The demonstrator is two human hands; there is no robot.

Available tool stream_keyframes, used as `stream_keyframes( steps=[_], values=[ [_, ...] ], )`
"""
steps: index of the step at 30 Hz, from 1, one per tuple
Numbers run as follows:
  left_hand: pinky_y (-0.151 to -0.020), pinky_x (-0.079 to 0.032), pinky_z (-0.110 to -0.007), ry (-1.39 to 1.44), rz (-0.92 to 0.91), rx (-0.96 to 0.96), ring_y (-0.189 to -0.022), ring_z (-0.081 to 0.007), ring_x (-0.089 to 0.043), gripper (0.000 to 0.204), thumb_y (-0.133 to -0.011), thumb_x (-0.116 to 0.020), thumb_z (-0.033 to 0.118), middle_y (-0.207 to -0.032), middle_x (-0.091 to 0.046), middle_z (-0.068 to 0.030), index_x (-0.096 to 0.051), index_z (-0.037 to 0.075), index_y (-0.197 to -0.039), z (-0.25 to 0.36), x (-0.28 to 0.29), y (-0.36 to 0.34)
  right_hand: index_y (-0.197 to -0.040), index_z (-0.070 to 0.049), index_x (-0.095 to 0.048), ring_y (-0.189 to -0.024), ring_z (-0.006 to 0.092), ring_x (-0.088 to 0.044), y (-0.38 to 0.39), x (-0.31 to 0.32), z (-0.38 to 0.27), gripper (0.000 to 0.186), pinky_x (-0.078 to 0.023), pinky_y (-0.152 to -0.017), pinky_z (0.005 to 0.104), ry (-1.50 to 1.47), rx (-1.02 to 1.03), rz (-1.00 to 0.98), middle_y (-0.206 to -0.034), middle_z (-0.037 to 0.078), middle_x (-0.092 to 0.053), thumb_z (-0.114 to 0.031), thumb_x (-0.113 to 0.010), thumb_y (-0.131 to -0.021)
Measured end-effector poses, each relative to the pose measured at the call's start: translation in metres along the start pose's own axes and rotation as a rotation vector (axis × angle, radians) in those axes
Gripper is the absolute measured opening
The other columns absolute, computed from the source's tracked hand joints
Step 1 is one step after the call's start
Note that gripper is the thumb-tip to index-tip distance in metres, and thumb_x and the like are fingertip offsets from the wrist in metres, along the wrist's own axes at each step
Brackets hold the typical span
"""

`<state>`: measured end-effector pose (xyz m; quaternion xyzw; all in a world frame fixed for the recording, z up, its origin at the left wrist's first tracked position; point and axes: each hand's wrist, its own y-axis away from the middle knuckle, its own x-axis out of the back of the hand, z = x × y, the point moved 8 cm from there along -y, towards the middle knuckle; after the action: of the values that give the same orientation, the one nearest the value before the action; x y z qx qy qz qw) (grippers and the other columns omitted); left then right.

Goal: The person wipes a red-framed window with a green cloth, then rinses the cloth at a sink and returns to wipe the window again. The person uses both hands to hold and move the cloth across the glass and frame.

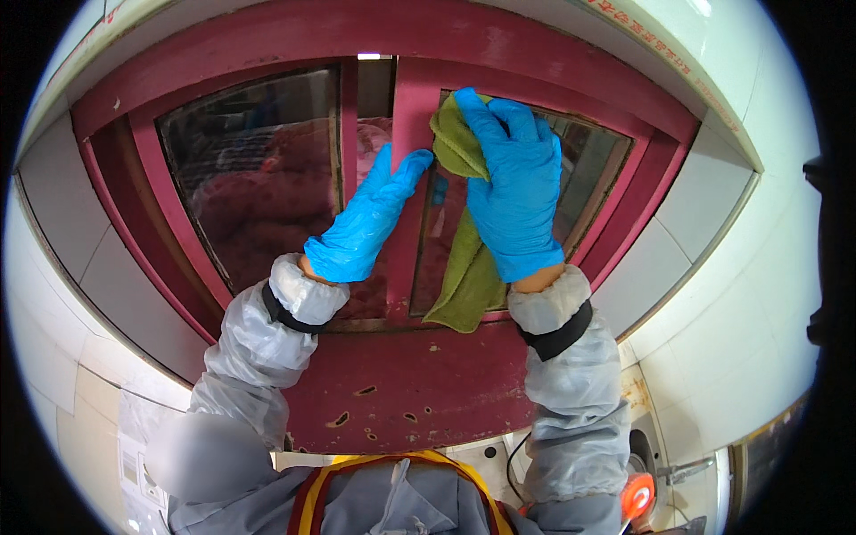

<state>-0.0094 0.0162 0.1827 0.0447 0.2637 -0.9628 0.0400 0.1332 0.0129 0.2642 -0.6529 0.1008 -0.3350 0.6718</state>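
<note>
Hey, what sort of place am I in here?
Probably a tiled utility room or service area, though its exact use is unclear. Pale wall tiles surround a red-framed window, and the red sill has chipped paint, suggesting a well-used space.

Chipped red sill (401,374), green cloth (468,278) reaching its edge

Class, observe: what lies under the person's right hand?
Under the right hand is a green cloth, in front of a glass pane. The cloth's middle and the glass behind it are hidden.
</note>
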Motion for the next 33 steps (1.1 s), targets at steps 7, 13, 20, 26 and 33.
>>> stream_keyframes(
  steps=[7,13,20,26,33],
  values=[
    [-0.114,-0.025,-0.033,0.025,-0.035,0.021,-0.136,-0.0165,-0.034,0.055,-0.101,-0.048,0.034,-0.149,-0.037,-0.0042,-0.033,0.013,-0.149,0.001,-0.003,0.013,-0.138,-0.021,-0.052,-0.095,0.0287,-0.055,0.046,-0.004,-0.011,0.079,-0.043,-0.085,0.0387,0.135,0.055,-0.09,-0.113,0.005,-0.056,0.002,-0.067,-0.065],
    [-0.117,-0.02,-0.033,-0.181,-0.041,-0.052,-0.139,-0.0181,-0.03,0.056,-0.102,-0.044,0.034,-0.155,-0.028,-0.0067,-0.028,0.013,-0.152,-0.014,0.008,0.007,-0.142,-0.02,-0.048,-0.095,0.0298,-0.055,0.026,-0.01,-0.013,0.079,-0.044,-0.087,0.0413,0.15,0.041,-0.037,-0.114,0.006,-0.055,0.0,-0.067,-0.068],
    [-0.117,-0.022,-0.033,0.138,-0.099,-0.044,-0.138,-0.02,-0.031,0.052,-0.105,-0.035,0.03,-0.151,-0.032,-0.0101,-0.027,0.004,-0.149,-0.046,0.041,-0.005,-0.122,-0.009,-0.059,-0.096,0.038,-0.061,0.08,0.008,0.007,0.043,-0.051,-0.078,0.0455,-0.45,-0.312,-0.229,-0.104,0.018,-0.06,-0.007,-0.062,-0.079],
    [-0.108,-0.036,-0.033,-0.139,0.137,-0.106,-0.124,-0.0202,-0.049,0.05,-0.103,-0.041,0.035,-0.138,-0.05,-0.0116,-0.039,0.003,-0.142,-0.104,0.025,0.007,-0.107,-0.004,-0.063,-0.091,0.0408,-0.064,0.159,0.041,-0.038,0.028,-0.052,-0.078,0.044,-0.778,-0.674,-0.192,-0.096,0.025,-0.065,-0.01,-0.056,-0.081],
    [-0.107,-0.037,-0.034,-0.254,-0.16,-0.085,-0.122,-0.0213,-0.049,0.05,-0.103,-0.043,0.035,-0.136,-0.05,-0.0123,-0.041,0.002,-0.141,-0.13,-0.114,0.085,-0.102,-0.005,-0.061,-0.081,0.0127,-0.06,0.234,0.109,-0.108,0.014,-0.051,-0.071,0.0298,-1.398,-0.933,0.545,-0.09,0.005,-0.066,-0.01,-0.052,-0.092]
  ],
)
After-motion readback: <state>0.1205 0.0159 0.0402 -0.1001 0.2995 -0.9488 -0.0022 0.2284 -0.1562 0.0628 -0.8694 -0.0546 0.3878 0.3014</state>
